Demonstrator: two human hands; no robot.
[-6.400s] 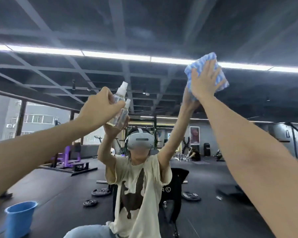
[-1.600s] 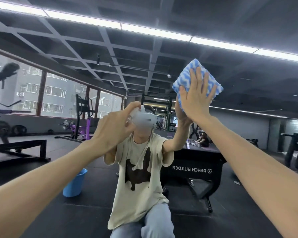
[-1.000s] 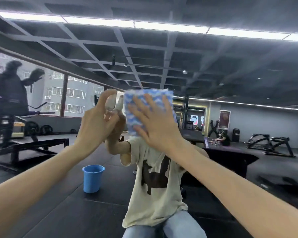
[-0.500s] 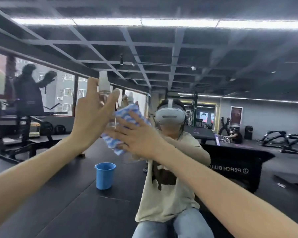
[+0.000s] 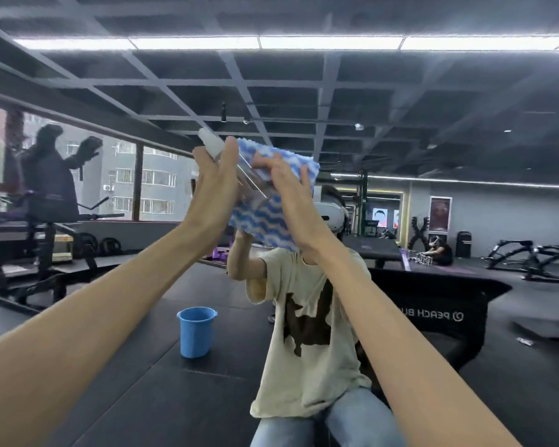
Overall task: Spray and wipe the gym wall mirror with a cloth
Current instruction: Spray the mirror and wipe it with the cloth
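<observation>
Clear cylindrical spray bottle [image 5: 239, 171] against waffle-textured cloth [image 5: 265, 217]

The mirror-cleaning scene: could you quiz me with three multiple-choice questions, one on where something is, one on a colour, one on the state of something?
1. Where does the bucket stand in the mirror's reflection?
A. On the dark floor, left of the reflected person
B. On the black bench
C. In the person's lap

2. What colours is the cloth?
A. Solid red
B. Blue and white wavy stripes
C. Plain green

3. What is the left hand doing?
A. Hanging empty
B. Gripping the bucket
C. Holding the clear spray bottle up beside the cloth

Answers:
1. A, since it sits on the floor mats to the reflection's left.
2. B, as the stripes show around the right hand.
3. C, since the fingers wrap the bottle with its white cap on top.
</observation>
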